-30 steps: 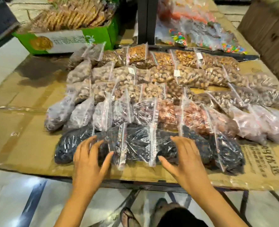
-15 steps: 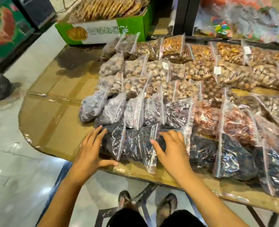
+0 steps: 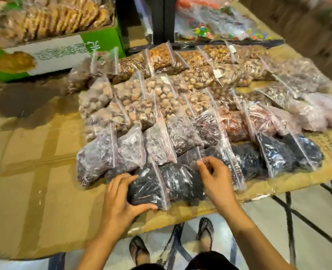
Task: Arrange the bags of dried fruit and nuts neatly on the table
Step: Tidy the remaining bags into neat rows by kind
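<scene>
Two hands of yours frame the left end of the nearest row of bags, at lower centre of the frame. Your left hand lies with fingers together and nearly straight against the left end of the end bag, a clear zip bag of black dried fruit, with the thumb spread along its near edge. Your right hand has its fingers curled, the tips pinching the clear plastic at the top of the second dark bag, which touches the first on its right. So the end bag lies just right of your left fingers, and the left hand is the one in contact with it. Its red zip strip runs near to far, leaning toward upper left, while the row itself runs left to right, rising toward the right edge. A push rightward looks like what would close the row up. Counted: five rows of bags on the cardboard-covered table, with six dark bags in this front row, though overlap and blur make that uncertain. One green box of baked snacks sits at upper left.
</scene>
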The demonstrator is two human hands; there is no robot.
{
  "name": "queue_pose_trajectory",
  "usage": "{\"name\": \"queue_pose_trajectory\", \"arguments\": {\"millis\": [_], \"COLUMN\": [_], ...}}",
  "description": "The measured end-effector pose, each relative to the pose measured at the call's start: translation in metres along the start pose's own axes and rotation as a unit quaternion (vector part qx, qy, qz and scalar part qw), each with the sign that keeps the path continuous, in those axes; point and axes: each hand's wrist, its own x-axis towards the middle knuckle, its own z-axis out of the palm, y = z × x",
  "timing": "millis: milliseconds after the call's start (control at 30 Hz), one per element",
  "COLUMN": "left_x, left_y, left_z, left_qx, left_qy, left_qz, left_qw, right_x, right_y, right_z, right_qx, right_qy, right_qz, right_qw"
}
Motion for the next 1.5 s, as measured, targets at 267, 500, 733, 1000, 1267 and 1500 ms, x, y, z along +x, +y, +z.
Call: {"name": "queue_pose_trajectory", "arguments": {"millis": [267,500,733,1000,1267,1500], "left_x": [-0.003,-0.005,0.002,-0.003,0.005,0.059], "left_y": [0.023,0.018,0.005,-0.009,-0.010,-0.046], "left_z": [0.002,-0.004,-0.010,-0.004,-0.027,-0.093], "left_qx": [-0.085,0.033,0.095,-0.011,-0.051,-0.014], "left_qy": [0.035,-0.023,-0.051,-0.055,0.024,0.090], "left_qz": [0.034,0.012,0.032,0.056,0.118,0.023], "left_qw": [0.995,0.999,0.994,0.997,0.991,0.996], "right_x": [-0.003,-0.003,-0.001,-0.003,0.007,0.028], "right_y": [-0.010,-0.020,-0.022,-0.018,-0.054,-0.113], "right_z": [0.004,0.006,0.008,0.017,0.021,0.084], "right_qx": [0.031,0.018,0.001,-0.047,-0.116,-0.220], "right_qy": [0.037,0.035,0.026,0.057,0.118,0.014], "right_qz": [0.042,0.063,0.035,0.030,-0.015,-0.159], "right_qw": [0.998,0.997,0.999,0.997,0.986,0.962]}}
